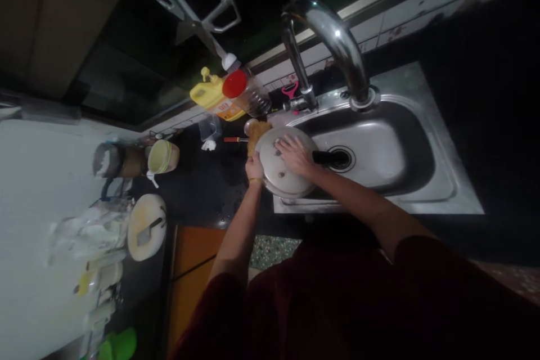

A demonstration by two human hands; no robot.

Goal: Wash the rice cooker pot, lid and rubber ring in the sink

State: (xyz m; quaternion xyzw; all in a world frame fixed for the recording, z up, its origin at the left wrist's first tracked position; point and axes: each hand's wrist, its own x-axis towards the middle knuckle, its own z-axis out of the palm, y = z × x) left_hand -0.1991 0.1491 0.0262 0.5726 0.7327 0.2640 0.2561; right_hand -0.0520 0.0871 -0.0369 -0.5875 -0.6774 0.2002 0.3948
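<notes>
A round, pale metal pressure cooker lid [270, 163] lies tilted over the left end of the sink. Its black handle [323, 157] points right, above the drain. Two small fittings show on its top face. My left hand [254, 169] grips the lid's left rim, its fingers partly hidden behind the edge. Flat on the top, fingers spread, rests my right hand [295, 153], close to the upper fitting. What is under the lid is hidden. A brown cloth-like thing [256, 134] sits just beyond my left hand.
The steel sink [442, 180] has a curved chrome tap [337, 34] above it. Behind the lid stand a red-lidded jar [248, 93] and a yellow bottle [213, 98]. Left on the black counter are a plastic box [210, 126], a cup [163, 156] and a round board [139, 239].
</notes>
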